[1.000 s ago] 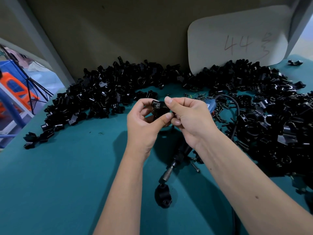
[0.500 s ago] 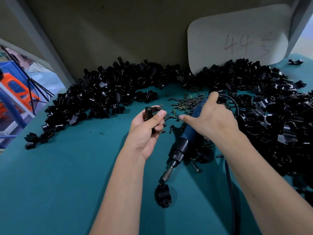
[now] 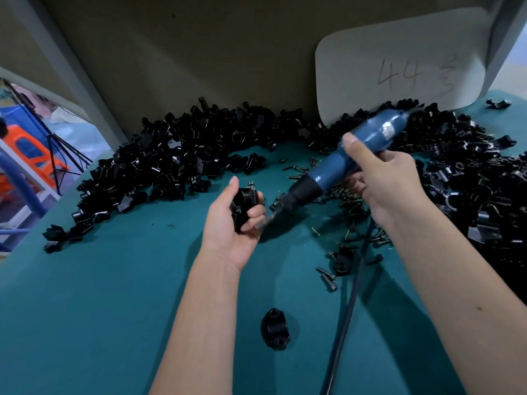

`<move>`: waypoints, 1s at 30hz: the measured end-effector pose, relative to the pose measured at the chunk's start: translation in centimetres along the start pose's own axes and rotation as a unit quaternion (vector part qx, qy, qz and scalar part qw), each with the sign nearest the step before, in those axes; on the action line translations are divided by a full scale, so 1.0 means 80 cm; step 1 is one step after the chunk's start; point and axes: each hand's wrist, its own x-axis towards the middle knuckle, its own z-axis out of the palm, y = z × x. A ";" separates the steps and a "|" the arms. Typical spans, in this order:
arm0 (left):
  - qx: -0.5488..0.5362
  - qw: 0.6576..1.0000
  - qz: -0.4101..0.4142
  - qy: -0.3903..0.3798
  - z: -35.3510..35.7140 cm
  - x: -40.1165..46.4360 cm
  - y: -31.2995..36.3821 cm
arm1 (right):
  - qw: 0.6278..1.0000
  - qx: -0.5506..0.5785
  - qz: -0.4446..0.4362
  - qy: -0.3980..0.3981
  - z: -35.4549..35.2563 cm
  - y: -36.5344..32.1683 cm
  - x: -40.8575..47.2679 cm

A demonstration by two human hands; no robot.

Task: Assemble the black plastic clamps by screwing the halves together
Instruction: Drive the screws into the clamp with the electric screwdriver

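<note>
left hand (image 3: pixel 232 223) grip curled round clamp (image 3: pixel 244 205), screw standing proud on top | right hand (image 3: pixel 382 183) grip wrapped on blue electric screwdriver (image 3: pixel 336 169), bit blurred beside my fingers | I'd seat bit squarely before driving, over surface (image 3: pixel 99 309)

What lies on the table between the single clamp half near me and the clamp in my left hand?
Nothing: in the head view, only bare teal table separates the clamp half from the clamp held by the left hand.
</note>
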 end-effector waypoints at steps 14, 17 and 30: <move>0.282 0.959 -0.014 -0.022 0.000 -0.011 0.004 | 0.924 0.380 0.027 0.023 0.006 -0.021 0.000; 0.402 0.914 -0.033 -0.033 0.000 -0.013 0.002 | 0.924 0.379 0.022 0.032 0.002 -0.020 -0.003; 0.568 0.811 -0.032 -0.135 0.008 -0.010 -0.009 | 0.942 0.333 0.011 0.042 0.006 -0.019 -0.009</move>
